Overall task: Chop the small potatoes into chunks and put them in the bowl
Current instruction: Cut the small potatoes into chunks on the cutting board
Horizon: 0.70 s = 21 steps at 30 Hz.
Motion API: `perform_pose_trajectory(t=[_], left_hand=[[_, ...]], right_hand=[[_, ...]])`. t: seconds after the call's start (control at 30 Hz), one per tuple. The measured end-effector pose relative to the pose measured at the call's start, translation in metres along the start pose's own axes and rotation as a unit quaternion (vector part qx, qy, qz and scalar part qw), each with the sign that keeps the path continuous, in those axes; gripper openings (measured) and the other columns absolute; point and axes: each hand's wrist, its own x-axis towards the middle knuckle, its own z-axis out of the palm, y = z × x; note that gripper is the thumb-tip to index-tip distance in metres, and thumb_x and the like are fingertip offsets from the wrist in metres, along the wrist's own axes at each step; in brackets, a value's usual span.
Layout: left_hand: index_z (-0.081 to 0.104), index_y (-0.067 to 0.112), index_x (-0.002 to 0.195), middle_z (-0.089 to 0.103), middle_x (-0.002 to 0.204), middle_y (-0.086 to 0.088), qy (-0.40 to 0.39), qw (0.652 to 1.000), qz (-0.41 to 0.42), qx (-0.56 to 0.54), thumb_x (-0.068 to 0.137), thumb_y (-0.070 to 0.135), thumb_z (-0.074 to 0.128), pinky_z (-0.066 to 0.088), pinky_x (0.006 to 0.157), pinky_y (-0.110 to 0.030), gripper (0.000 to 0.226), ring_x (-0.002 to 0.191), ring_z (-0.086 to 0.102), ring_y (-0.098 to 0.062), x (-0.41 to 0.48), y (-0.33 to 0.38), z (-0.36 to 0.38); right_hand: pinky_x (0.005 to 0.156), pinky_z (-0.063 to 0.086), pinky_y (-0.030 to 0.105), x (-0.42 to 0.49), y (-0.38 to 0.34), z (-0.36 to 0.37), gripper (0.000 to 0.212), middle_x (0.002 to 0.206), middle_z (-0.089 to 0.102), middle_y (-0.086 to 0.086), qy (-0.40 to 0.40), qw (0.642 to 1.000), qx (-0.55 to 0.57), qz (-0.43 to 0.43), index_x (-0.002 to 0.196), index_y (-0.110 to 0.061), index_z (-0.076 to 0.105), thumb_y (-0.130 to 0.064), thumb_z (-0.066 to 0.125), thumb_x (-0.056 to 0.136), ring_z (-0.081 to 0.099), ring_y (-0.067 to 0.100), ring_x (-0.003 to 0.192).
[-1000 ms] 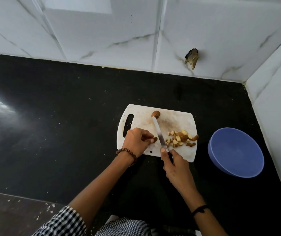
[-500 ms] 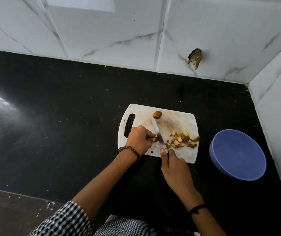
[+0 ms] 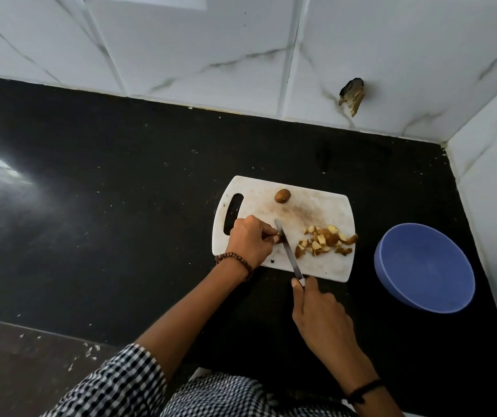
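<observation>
Head: left hand [image 3: 248, 240] apparently pinches potato [image 3: 277, 238]; right hand [image 3: 322, 317] grips knife [image 3: 287, 251].

A black countertop [image 3: 120, 191] carries a white cutting board [image 3: 325, 266] and blue bowl [image 3: 424, 269].

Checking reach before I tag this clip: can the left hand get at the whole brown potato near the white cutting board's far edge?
Probably yes: only bare white cutting board lies between the left hand and the whole brown potato, though it must first release the potato piece it holds.
</observation>
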Motion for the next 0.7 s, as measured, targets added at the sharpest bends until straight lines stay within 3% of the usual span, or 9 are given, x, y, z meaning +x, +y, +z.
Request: perform_pose_trajectory(t=[0.1, 0.2, 0.3, 0.53, 0.7], left_hand=[[0.075, 0.011, 0.100, 0.073, 0.096, 0.002, 0.003, 1.000, -0.005, -0.005, 0.083, 0.012, 0.072, 0.052, 0.084, -0.016, 0.017, 0.088, 0.065, -0.005, 0.000, 0.000, 0.000], [0.075, 0.012, 0.101, 0.073, 0.097, 0.002, 0.003, 1.000, -0.001, -0.007, 0.083, 0.014, 0.072, 0.053, 0.082, -0.015, 0.018, 0.088, 0.064, -0.005, -0.001, -0.002, -0.001], [0.075, 0.014, 0.101, 0.071, 0.100, 0.005, -0.001, 1.000, -0.017, -0.021, 0.083, 0.020, 0.073, 0.047, 0.070, -0.005, 0.020, 0.086, 0.061, -0.001, -0.001, -0.003, -0.002], [0.074, 0.013, 0.102, 0.071, 0.100, 0.007, -0.011, 1.000, -0.010, -0.027, 0.082, 0.022, 0.074, 0.052, 0.086, -0.016, 0.022, 0.088, 0.062, -0.001, -0.004, -0.004, -0.001], [0.074, 0.016, 0.093, 0.071, 0.088, 0.006, 0.013, 0.999, -0.016, -0.046, 0.079, 0.023, 0.077, 0.049, 0.072, -0.007, 0.016, 0.082, 0.064, 0.000, -0.007, -0.004, -0.001]], right_hand=[[0.068, 0.053, 0.030, -0.012, 0.007, 0.001, 0.030, 0.082, 0.055, -0.007, 0.008, 1.000, -0.006, 0.002, 0.111, -0.025, 0.043, -0.047, 0.023, 0.107, 0.059, 0.009, 0.074], [0.060, 0.048, 0.023, -0.022, 0.015, 0.003, 0.028, 0.081, 0.057, -0.008, 0.000, 1.000, -0.009, 0.012, 0.114, -0.027, 0.042, -0.048, 0.025, 0.107, 0.057, 0.005, 0.069], [0.058, 0.045, 0.019, -0.032, 0.025, 0.003, 0.024, 0.082, 0.059, -0.009, -0.027, 0.999, 0.006, 0.038, 0.114, -0.031, 0.040, -0.049, 0.026, 0.107, 0.059, 0.004, 0.068], [0.057, 0.052, 0.026, -0.035, 0.022, -0.005, 0.036, 0.074, 0.065, 0.000, -0.002, 0.985, 0.166, 0.051, 0.095, -0.029, 0.052, -0.056, 0.029, 0.103, 0.065, 0.010, 0.064], [0.060, 0.052, 0.031, -0.012, 0.006, -0.005, 0.038, 0.077, 0.065, 0.001, 0.041, 0.986, 0.164, 0.011, 0.098, -0.026, 0.052, -0.055, 0.028, 0.104, 0.065, 0.013, 0.069]])
